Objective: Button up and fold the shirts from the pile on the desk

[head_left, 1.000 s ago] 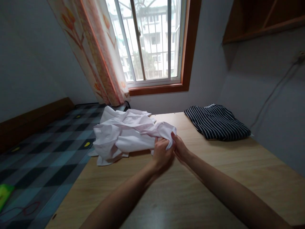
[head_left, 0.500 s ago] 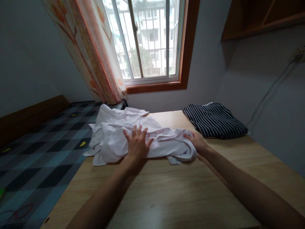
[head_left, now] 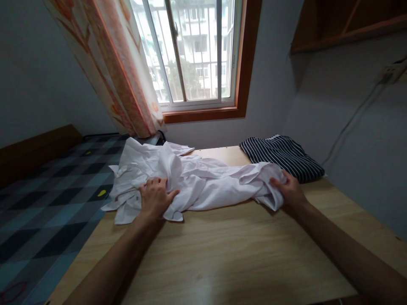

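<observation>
A crumpled white shirt (head_left: 219, 186) stretches across the table in front of me, its left part heaped in loose folds. On that left part rests my left hand (head_left: 155, 195), palm down, thumb spread away from the fingers, pressing on the cloth. My right hand (head_left: 289, 189) pinches the shirt's right end between thumb and fingers and lifts it slightly off the wood. Some fingers of the right hand are hidden behind the fabric. Just behind the right hand lies a folded black cloth with white stripes (head_left: 281, 154).
Under the shirt is a light wooden table (head_left: 203, 250). A bed with a checked cover (head_left: 41, 212) adjoins its left side. Beyond stand a window (head_left: 197, 55) and a flowered curtain (head_left: 124, 76). A shelf (head_left: 346, 40) and a cable (head_left: 352, 114) are on the right wall.
My right hand has moved right, drawing the shirt's end out toward the striped cloth. My left hand has shifted left along the shirt, and its fingers are closer together.
</observation>
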Available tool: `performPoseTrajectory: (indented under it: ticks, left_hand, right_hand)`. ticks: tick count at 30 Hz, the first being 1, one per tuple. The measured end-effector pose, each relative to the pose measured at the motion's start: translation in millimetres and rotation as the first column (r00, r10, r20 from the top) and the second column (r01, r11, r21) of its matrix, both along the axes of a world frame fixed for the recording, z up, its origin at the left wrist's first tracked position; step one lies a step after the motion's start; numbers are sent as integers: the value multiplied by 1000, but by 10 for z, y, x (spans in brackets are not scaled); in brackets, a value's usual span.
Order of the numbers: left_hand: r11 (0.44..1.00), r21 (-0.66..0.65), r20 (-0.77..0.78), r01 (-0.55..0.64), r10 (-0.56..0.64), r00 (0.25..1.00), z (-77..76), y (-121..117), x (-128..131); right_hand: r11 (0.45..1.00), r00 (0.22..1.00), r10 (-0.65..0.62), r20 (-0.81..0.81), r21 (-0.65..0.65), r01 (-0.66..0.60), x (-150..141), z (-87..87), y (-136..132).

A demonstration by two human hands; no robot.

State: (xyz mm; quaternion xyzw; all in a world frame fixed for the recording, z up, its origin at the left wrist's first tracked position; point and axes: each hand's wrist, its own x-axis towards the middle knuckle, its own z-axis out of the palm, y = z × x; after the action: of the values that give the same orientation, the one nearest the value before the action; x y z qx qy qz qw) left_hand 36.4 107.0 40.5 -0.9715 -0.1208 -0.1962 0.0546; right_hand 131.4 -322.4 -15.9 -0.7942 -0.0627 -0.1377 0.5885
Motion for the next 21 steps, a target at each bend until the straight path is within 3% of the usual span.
performPoseTrajectory:
  ticks: [2, 4, 6, 8, 10, 13, 15, 16, 17, 19, 20, 21]
  left_hand:
    - [996, 42, 71, 82, -85, 994, -26, -107, -15]
    - [991, 39, 50, 131, -133, 990, -64, -226, -13]
    - [988, 15, -72, 152, -150, 986, -118, -338, 4]
    - [983, 1, -194, 185, -182, 964, -181, -430, 30]
    - [970, -18, -266, 242, -238, 934, -237, -496, 56]
    - [958, -107, -311, 264, -285, 907, -284, -556, 75]
    - [937, -232, -308, 262, -326, 894, -270, -587, 65]
    - [905, -325, -295, 276, -374, 880, -245, -605, 50]
    - [848, -437, -273, 298, -441, 855, -209, -626, 25]
    - [664, -676, -230, 319, -601, 765, -108, -679, -58]
    - [559, -779, -224, 285, -672, 706, -52, -711, -121]
    - [470, -857, -239, 212, -727, 644, 4, -745, -197]
  right_hand:
    - [965, 992, 120, 29, -240, -109, -147, -23, 109]
    - [871, 966, 247, 75, -454, -187, -271, -44, 258]
    - [765, 936, 341, 93, -606, -218, -341, -76, 411]
    - [702, 939, 328, 105, -693, -167, -345, -115, 538]
    - [686, 959, 264, 103, -719, -112, -298, -135, 624]
    - [747, 969, 245, 25, -641, -172, -211, -76, 669]
    - [808, 932, 353, -82, -475, -348, -196, 19, 626]
    - [808, 882, 445, -154, -355, -470, -207, 74, 575]
    - [781, 810, 541, -227, -222, -584, -229, 125, 502]
    - [701, 660, 674, -331, 6, -713, -290, 203, 300]
    - [699, 645, 686, -337, 58, -713, -320, 224, 182]
    - [731, 682, 662, -311, 66, -679, -342, 234, 64]
